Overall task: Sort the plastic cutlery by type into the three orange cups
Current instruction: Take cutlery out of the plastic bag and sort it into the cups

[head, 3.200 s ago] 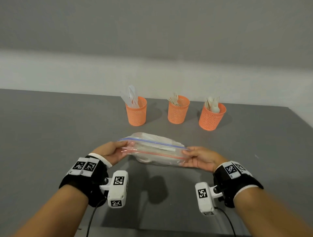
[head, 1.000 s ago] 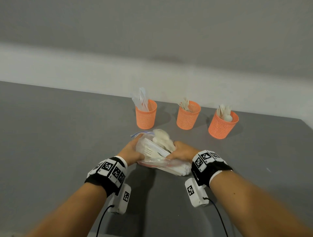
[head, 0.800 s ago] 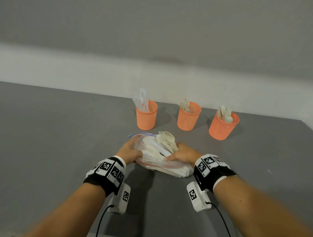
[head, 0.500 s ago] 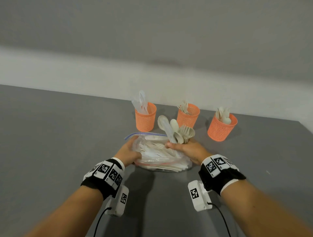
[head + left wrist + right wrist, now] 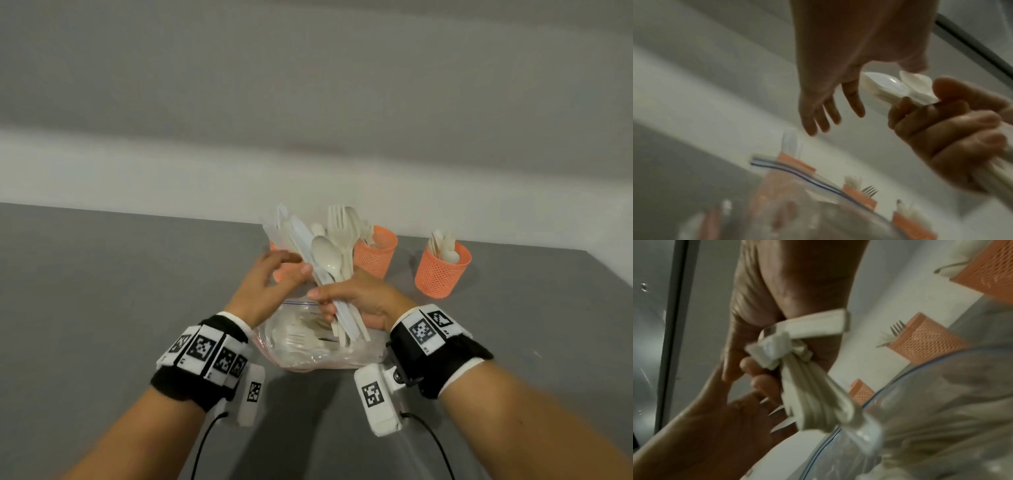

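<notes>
My right hand [image 5: 346, 301] grips a bundle of white plastic cutlery [image 5: 327, 255], spoons, forks and wrapped knives mixed, held upright just above the clear zip bag [image 5: 308, 349]. More cutlery lies inside the bag on the grey table. My left hand [image 5: 274, 274] is raised beside the bundle with fingers straight, thumb close to it, holding nothing. In the left wrist view the left hand [image 5: 828, 105] is spread open next to the spoons [image 5: 890, 86]. Three orange mesh cups stand behind: the left cup [image 5: 287, 273] mostly hidden by my hand, the middle cup [image 5: 375, 255], the right cup [image 5: 442, 272].
The grey table [image 5: 102, 308] runs to a pale wall behind the cups; its right edge lies past the right cup. The cups hold knives, forks and spoons in turn. Cables hang from both wrist cameras near the table's front.
My right hand has pulled a mixed bundle of cutlery out of the bag and lifted it. My left hand has let go of the bag and risen beside the bundle.
</notes>
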The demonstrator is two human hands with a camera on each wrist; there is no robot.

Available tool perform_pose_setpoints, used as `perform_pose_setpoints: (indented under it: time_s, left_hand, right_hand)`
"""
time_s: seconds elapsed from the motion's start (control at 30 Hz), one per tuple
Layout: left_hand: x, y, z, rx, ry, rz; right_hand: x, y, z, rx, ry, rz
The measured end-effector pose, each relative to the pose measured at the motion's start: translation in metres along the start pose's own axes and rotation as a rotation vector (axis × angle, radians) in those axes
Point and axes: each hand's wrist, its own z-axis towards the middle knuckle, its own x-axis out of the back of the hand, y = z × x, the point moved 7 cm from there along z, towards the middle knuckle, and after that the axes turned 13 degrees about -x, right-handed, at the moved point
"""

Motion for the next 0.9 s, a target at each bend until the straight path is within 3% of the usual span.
perform_pose_setpoints:
  time_s: [0.1,0.17,0.3,0.37,0.43,0.53,0.6,0.67,0.73,0.9]
  left_hand:
    - [-0.028,-0.004,-0.004,0.17,-0.236,-0.472]
    - [-0.038,-0.003,-0.008,0.18,-0.333,-0.667]
    - [-0.042,-0.012,-0.008,0.258,-0.333,-0.809]
    - [-0.036,-0.023,-0.003,0.281,-0.261,-0.793]
    - [-0.027,-0.032,0.003,0.304,-0.148,-0.78]
    - [-0.013,-0.043,0.011,0.351,0.024,-0.847]
    - [-0.008,-0.045,0.016,0.323,0.044,-0.868]
    - [-0.006,-0.044,0.018,0.307,0.054,-0.914]
    - [-0.006,-0.044,0.019,0.319,0.061,-0.953]
    - [-0.007,-0.042,0.02,0.349,0.02,-1.018]
  right_hand:
    - [-0.034,0.006,0.003,-0.105,-0.192,-0.009]
    - [-0.049,0.01,0.004,-0.175,-0.265,-0.042]
    - [-0.052,0.017,0.016,-0.265,-0.24,-0.105]
    - [-0.047,0.016,0.02,-0.287,-0.141,-0.123]
    - [-0.037,0.01,0.023,-0.208,0.058,-0.194]
    - [-0.021,-0.012,0.022,0.11,0.508,-0.581]
    - [-0.027,-0.025,0.015,0.32,0.705,-0.806]
    - [-0.04,-0.031,0.013,0.448,0.751,-0.992]
    - [-0.047,-0.034,0.017,0.46,0.747,-1.109]
    - [-0.045,-0.041,0.023,0.413,0.751,-1.079]
